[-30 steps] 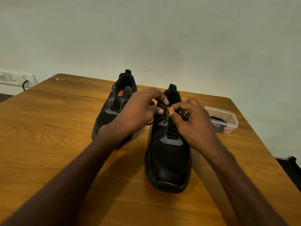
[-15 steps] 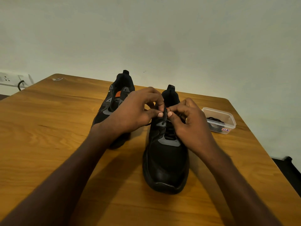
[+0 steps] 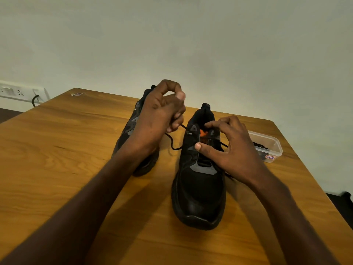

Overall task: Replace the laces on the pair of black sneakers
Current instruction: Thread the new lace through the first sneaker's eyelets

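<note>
Two sneakers stand toes-near; the right sneaker (image 3: pixel 199 180) has its lace (image 3: pixel 172 142) pinched by the raised left hand (image 3: pixel 160 115), running leftward from the eyelets, while the right hand (image 3: pixel 227 148), fingers loosely spread, steadies the tongue

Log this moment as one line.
left hand: pinches black lace | right hand: steadies near sneaker | lace partly threaded | far sneaker: untouched

Lighting was dim and warm, from above. Soft shadows fell toward the viewer on the surface (image 3: pixel 57 150). Wide-angle bending showed at edges; raised fingers (image 3: pixel 180 95) slightly blurred.
</note>
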Tool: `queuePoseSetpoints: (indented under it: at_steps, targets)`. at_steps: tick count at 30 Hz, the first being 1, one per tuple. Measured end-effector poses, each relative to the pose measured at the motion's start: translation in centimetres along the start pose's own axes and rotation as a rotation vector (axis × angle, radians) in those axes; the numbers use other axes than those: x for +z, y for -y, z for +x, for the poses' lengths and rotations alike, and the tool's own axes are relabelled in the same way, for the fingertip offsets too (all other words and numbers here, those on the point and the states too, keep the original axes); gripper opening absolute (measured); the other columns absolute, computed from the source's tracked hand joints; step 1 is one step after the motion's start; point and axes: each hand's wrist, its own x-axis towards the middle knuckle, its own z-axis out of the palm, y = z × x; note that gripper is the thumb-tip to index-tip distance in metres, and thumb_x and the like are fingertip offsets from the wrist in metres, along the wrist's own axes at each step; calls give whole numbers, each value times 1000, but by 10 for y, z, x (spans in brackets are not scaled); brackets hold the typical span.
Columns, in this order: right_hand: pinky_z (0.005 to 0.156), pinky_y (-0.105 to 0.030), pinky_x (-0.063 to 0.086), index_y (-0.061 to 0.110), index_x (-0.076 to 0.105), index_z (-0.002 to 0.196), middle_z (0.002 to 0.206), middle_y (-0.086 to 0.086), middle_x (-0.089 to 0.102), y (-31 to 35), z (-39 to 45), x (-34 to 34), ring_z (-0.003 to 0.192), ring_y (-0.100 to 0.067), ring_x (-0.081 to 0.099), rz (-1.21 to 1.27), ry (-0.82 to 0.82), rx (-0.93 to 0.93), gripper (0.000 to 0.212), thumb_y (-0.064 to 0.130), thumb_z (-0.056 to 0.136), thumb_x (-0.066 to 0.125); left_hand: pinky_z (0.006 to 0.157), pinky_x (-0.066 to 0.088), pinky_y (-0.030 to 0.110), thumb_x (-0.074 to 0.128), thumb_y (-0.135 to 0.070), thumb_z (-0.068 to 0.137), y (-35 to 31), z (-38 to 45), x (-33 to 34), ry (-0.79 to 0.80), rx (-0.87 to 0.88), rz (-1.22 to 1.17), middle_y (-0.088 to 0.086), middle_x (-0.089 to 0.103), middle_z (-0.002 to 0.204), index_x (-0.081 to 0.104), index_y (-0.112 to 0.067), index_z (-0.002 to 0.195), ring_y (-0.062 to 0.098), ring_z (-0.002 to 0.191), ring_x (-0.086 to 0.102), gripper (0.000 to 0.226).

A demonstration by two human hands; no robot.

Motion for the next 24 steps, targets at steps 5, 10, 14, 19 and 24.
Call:
queuePoseSetpoints:
  at_steps: [5, 10, 14, 19, 24]
  targets:
    - [93, -31, 38, 36, 59, 134, 127, 17, 45, -2, 1, 2, 122, -4, 39, -7, -2, 2, 81, 85, 70, 52, 79, 44, 25, 75, -32, 93, 18, 3, -4, 284, 34, 851, -6, 57, 102, 65, -24, 105, 9, 91, 53, 18]
    - [95, -33, 40, 34, 61, 133, 130, 14, 49, -2, 1, 2, 124, -8, 44, 20, 9, -1, 77, 82, 73, 57, 85, 48, 33, 59, -15, 103, 15, 1, -6, 277, 42, 590, -3, 64, 104, 61, -19, 98, 16, 103, 61, 7]
    - [98, -36, 44, 35, 60, 133, 132, 13, 49, -1, 0, 0, 125, -9, 45, 28, 7, 3, 75, 79, 73, 58, 62, 43, 32, 41, -18, 112, -4, 1, -9, 9, -69, -350, 5, 55, 80, 47, -16, 103, 24, 73, 59, 11]
    - [95, -36, 46, 41, 61, 126, 128, 13, 50, -2, -1, 2, 122, -9, 47, 33, -2, -30, 65, 80, 75, 55, 81, 55, 39, 74, -32, 95, 7, 4, -15, 188, -23, 629, -1, 63, 100, 66, -23, 106, 15, 92, 62, 16]
    - [89, -24, 39, 48, 58, 115, 124, 18, 49, -2, -1, 1, 118, -6, 46, 43, 12, -61, 53, 82, 75, 56, 96, 53, 47, 64, -19, 101, 16, 0, -9, 284, 1, 698, -6, 65, 106, 67, -18, 98, 14, 105, 62, 4]
